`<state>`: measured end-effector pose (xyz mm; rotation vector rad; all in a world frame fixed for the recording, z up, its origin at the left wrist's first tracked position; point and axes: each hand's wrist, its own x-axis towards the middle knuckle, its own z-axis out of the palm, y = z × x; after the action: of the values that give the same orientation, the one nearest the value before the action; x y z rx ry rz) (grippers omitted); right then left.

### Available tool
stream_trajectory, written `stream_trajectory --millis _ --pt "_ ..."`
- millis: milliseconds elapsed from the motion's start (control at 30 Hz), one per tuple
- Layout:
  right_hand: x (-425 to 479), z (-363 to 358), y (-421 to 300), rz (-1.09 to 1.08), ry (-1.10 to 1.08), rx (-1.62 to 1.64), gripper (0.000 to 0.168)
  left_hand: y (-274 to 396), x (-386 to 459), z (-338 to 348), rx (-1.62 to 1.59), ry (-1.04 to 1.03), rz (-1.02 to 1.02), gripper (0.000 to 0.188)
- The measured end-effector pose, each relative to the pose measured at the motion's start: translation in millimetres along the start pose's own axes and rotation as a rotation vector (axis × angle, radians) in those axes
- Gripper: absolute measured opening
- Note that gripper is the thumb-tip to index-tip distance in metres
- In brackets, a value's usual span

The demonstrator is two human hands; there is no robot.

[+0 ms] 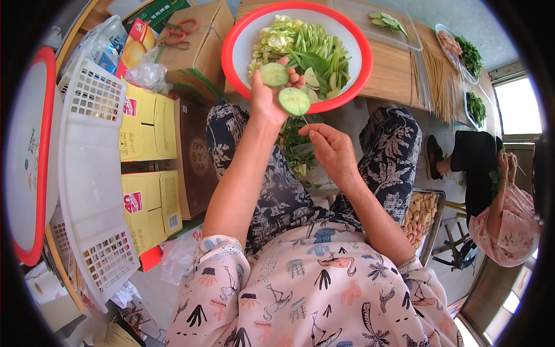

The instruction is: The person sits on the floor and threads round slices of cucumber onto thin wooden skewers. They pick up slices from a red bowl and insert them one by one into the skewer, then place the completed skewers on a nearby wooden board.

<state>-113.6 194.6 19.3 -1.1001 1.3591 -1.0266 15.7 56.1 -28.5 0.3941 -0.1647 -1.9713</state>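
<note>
My left hand (271,97) is palm up over the near rim of a red-edged white basin (236,56), with a round green vegetable slice (274,74) lying on its fingers. Just below, a second round slice (294,102) sits on the tip of a thin skewer (305,118). The skewer's other part is pinched between thumb and fingers of my right hand (331,143). Inside the basin are pale cabbage leaves (279,34), cut green stalks (323,43) and more slices (311,78).
Loose skewers (433,82) and a clear plastic tray (377,43) with slices lie on the wooden table (386,82). Scissors (180,32) rest on a cardboard box (208,43) at left. A metal tray of food pieces (420,217) is at right, near another person (503,212). Leafy greens (297,147) lie below.
</note>
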Motion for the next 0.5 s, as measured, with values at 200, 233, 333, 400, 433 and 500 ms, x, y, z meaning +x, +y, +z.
stream_trajectory --millis 200,233,333,400,433,500 --pt "-2.7 -1.7 -4.6 -0.011 -0.008 -0.045 0.018 3.3 -0.4 6.5 0.037 0.099 0.034 0.060" --pt "-2.5 -2.5 -6.1 -0.015 -0.007 -0.051 0.018 3.6 -1.3 7.3 0.042 0.091 0.030 0.060" --pt "-2.6 -4.7 -9.2 -0.003 -0.013 -0.071 0.017 3.5 -2.4 9.3 0.069 0.068 0.021 0.058" --pt "-2.2 -5.2 -10.8 0.016 -0.010 -0.072 0.017 3.2 -3.1 9.6 0.068 0.051 0.015 0.057" --pt "-1.3 -5.1 -11.6 0.029 -0.005 -0.066 0.017 3.1 -3.3 9.3 0.056 0.042 0.012 0.056" --pt "0.9 -4.3 -9.4 0.018 0.011 -0.061 0.017 1.2 -3.8 10.8 0.043 0.028 -0.001 0.055"
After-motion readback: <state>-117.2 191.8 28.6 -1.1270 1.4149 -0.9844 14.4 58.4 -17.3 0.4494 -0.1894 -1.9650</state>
